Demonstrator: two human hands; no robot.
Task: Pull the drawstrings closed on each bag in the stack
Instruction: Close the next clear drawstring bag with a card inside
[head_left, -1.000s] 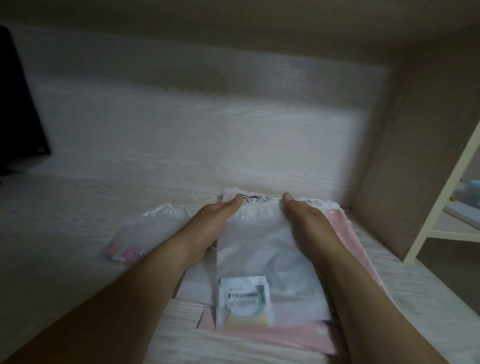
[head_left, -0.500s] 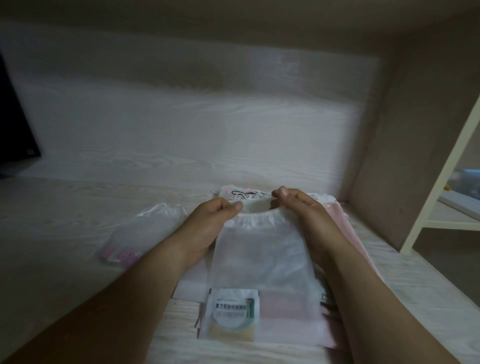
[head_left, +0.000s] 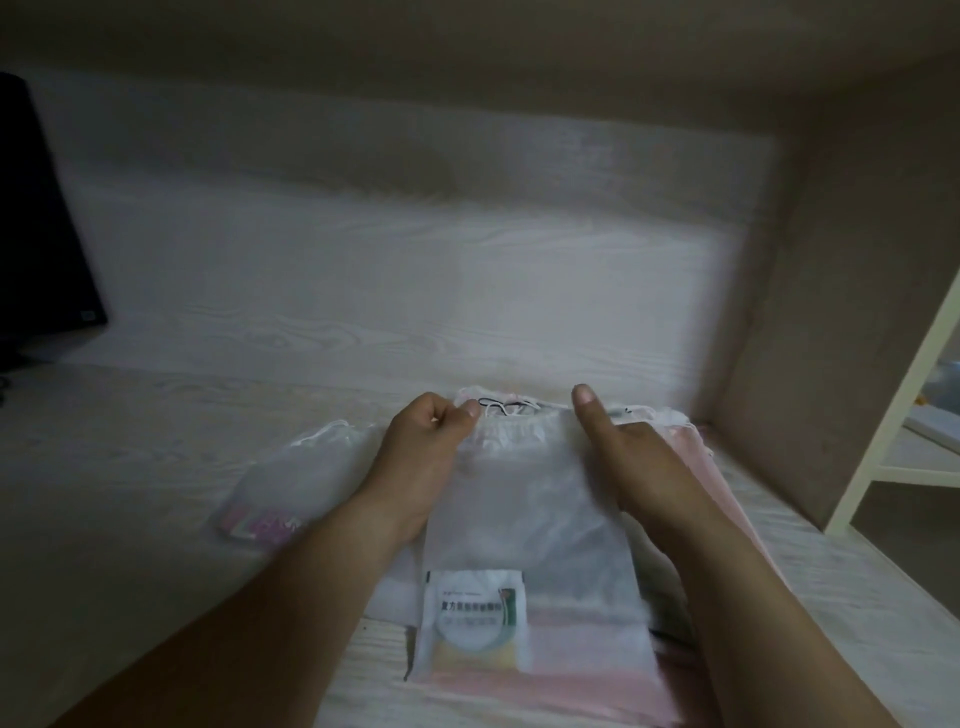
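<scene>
A translucent white drawstring bag (head_left: 530, 499) lies on top of a stack of pink bags (head_left: 696, 462) on the wooden desk (head_left: 130, 467). A printed packet (head_left: 475, 618) shows through its lower left corner. The bag's mouth is ruffled, and dark and white cords (head_left: 498, 405) show just behind it. My left hand (head_left: 421, 447) pinches the mouth's left corner with curled fingers. My right hand (head_left: 634, 457) holds the right corner, its thumb straight on top and its fingers hidden beneath the fabric.
A second white bag (head_left: 296, 478) with colourful contents and a gathered top lies left of the stack. A black monitor (head_left: 36, 234) stands at far left. The desk's side panel (head_left: 857, 312) rises close on the right, and beyond it stands a white shelf frame (head_left: 893, 415).
The top bag's flat mouth has become gathered and ruffled. My left hand curled into a pinch on its corner, and my right thumb straightened along the hem.
</scene>
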